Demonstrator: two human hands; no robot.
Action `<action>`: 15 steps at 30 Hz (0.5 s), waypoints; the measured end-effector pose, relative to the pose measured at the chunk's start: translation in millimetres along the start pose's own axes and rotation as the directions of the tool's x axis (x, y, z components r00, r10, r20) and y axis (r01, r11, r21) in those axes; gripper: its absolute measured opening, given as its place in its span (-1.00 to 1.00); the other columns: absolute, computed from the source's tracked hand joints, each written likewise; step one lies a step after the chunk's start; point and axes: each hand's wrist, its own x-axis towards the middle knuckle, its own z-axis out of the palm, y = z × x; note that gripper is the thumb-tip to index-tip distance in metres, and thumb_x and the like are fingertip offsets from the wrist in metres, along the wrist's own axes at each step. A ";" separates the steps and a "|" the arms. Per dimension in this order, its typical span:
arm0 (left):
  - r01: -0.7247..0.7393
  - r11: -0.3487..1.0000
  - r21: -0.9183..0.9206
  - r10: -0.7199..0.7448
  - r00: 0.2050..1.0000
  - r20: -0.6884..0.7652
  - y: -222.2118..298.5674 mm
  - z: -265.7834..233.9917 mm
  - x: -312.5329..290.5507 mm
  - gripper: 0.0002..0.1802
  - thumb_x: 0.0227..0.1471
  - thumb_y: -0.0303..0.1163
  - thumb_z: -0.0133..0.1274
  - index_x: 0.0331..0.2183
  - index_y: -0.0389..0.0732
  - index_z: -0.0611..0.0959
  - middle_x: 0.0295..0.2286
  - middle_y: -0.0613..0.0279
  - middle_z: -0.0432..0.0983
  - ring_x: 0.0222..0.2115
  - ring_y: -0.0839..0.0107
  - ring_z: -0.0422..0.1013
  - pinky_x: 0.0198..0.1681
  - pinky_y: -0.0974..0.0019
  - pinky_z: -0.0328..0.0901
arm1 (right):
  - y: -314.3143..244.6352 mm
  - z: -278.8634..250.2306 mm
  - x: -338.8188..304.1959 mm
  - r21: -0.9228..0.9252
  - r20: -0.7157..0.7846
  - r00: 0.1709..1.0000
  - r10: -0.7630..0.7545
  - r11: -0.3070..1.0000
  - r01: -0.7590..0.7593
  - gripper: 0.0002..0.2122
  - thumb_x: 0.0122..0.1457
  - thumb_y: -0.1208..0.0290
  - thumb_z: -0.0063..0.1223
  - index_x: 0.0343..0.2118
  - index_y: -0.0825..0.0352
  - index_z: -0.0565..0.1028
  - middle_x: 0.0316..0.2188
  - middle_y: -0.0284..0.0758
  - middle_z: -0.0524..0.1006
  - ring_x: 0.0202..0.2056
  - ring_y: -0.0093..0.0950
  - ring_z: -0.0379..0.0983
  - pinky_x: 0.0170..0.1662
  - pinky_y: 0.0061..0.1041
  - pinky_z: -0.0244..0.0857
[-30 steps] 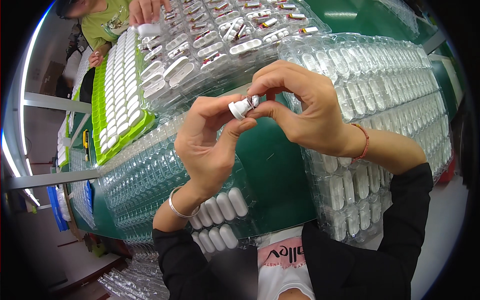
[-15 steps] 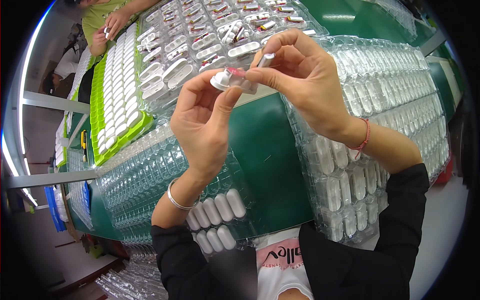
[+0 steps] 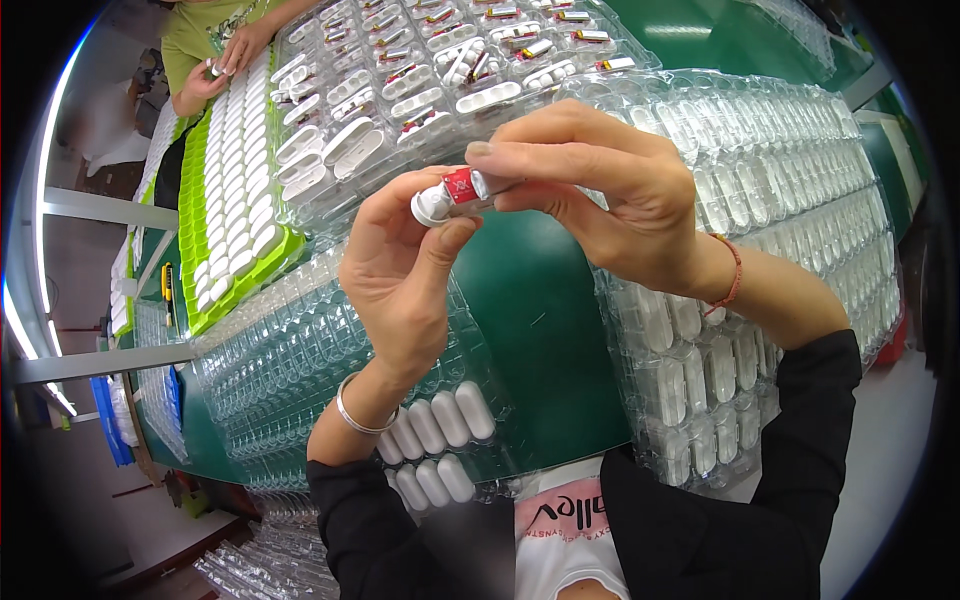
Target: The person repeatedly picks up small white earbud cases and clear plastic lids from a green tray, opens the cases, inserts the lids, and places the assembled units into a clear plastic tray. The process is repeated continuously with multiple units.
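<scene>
Hands of the wearer: two, the left hand (image 3: 400,270) and the right hand (image 3: 610,205), both closed on one small white part (image 3: 450,197).
Red labels on that part: one.
Bracelets: two, a silver bangle (image 3: 352,412) on the left wrist and a red cord (image 3: 730,280) on the right.
White capsule shells in the near clear tray (image 3: 300,360): seven can be seen, four in the upper row and three below.
Green trays (image 3: 195,210): one.
Other people's hands at the far end: two (image 3: 225,55).

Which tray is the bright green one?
The green tray at the far left, packed with rows of white oval pieces. Every other tray on the bench is clear plastic, such as the clear tray on the right.
</scene>
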 end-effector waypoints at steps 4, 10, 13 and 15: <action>-0.023 1.000 -0.018 0.024 0.999 0.026 -0.4 -0.5 -2.7 -0.63 0.04 -0.67 0.09 -0.07 -0.37 0.45 -0.10 0.03 0.45 -0.10 0.37 0.42 -0.03 0.35 0.37 | -0.1 2.3 -0.7 -0.027 -0.002 0.998 -0.061 0.998 0.061 -0.62 -0.09 0.82 0.16 -0.17 0.33 0.58 -0.23 -0.23 0.56 -0.23 -0.39 0.55 -0.20 -0.54 0.53; -0.101 0.994 0.045 0.098 0.993 0.062 -2.5 -1.5 -2.6 -0.64 0.03 -0.70 0.09 -0.09 -0.37 0.46 -0.10 0.02 0.46 -0.09 0.36 0.42 0.00 0.32 0.34 | 1.8 3.5 -2.0 -0.065 -0.011 0.995 -0.102 0.993 0.102 -0.63 -0.12 0.81 0.18 -0.20 0.32 0.59 -0.26 -0.23 0.58 -0.24 -0.38 0.55 -0.22 -0.52 0.52; -0.104 0.992 0.066 0.101 0.993 0.055 -3.5 -1.6 -3.6 -0.65 0.02 -0.70 0.10 -0.10 -0.37 0.47 -0.10 0.02 0.46 -0.09 0.36 0.42 -0.01 0.32 0.33 | 1.9 2.5 -4.0 -0.063 0.026 0.995 -0.099 0.993 0.101 -0.65 -0.08 0.82 0.16 -0.19 0.38 0.58 -0.23 -0.18 0.57 -0.22 -0.37 0.53 -0.20 -0.50 0.48; -0.104 0.992 0.067 0.100 0.994 0.052 -3.2 -0.6 -3.5 -0.66 0.03 -0.69 0.10 -0.10 -0.37 0.48 -0.10 0.03 0.46 -0.09 0.36 0.42 -0.01 0.33 0.33 | 1.5 2.3 -3.9 -0.073 0.024 0.994 -0.105 0.992 0.107 -0.66 -0.08 0.81 0.17 -0.19 0.38 0.59 -0.24 -0.18 0.57 -0.23 -0.37 0.53 -0.21 -0.50 0.48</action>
